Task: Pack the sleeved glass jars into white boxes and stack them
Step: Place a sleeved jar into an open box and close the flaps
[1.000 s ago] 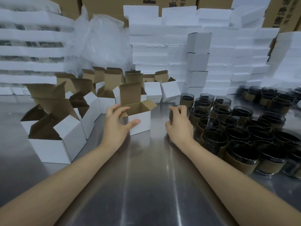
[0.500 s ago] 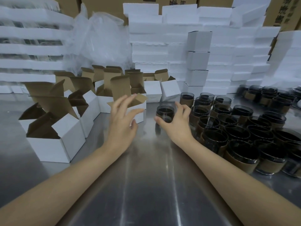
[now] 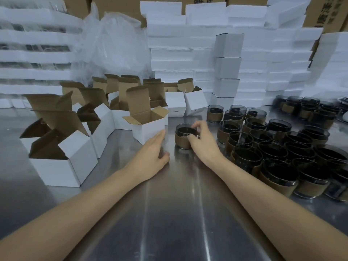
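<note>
A dark glass jar with a brown sleeve (image 3: 182,137) stands on the steel table (image 3: 178,213) at the centre. My right hand (image 3: 202,141) grips it by the rim and side. Just left of the jar sits an open white box (image 3: 148,125) with its brown flaps up. My left hand (image 3: 153,150) lies flat on the table with straight fingers touching that box's front lower corner. Several more sleeved jars (image 3: 278,147) crowd the table to the right. A column of closed white boxes (image 3: 227,66) is stacked behind them.
Several open white boxes (image 3: 62,151) fill the left side. White foam trays (image 3: 188,44) are piled along the back, with a clear plastic bag (image 3: 113,48) at back left and cardboard cartons (image 3: 323,10) behind.
My right hand drew one jar out of the group toward the centre and now grips it on the table. My left hand dropped from above the open box to its front corner.
</note>
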The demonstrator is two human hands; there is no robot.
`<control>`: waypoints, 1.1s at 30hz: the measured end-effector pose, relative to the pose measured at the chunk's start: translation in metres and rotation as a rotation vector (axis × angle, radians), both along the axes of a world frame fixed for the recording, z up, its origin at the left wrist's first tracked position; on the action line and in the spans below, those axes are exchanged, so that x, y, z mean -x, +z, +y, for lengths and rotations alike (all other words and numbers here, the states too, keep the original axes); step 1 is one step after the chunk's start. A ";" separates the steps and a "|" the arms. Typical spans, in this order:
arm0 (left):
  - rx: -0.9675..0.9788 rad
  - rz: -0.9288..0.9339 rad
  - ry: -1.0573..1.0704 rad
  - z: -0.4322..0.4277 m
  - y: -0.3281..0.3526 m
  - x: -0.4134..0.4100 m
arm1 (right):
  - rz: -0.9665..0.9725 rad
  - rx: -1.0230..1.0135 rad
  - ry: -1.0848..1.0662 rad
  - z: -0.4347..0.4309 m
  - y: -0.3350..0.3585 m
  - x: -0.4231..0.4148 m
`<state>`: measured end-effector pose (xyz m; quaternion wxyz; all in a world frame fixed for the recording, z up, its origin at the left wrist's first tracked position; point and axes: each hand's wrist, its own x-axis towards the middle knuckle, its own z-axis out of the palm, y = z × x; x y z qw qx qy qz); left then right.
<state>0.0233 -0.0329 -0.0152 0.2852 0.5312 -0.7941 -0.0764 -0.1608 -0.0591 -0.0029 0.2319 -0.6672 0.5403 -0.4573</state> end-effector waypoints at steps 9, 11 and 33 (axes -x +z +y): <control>-0.060 0.008 -0.060 0.001 0.002 0.000 | 0.104 -0.009 0.021 0.000 -0.001 -0.006; -0.056 0.000 -0.119 0.002 0.003 0.000 | 0.018 -0.058 0.026 -0.005 -0.002 -0.003; 0.057 0.414 -0.156 0.014 0.016 0.005 | -0.309 0.033 0.375 0.016 0.007 -0.004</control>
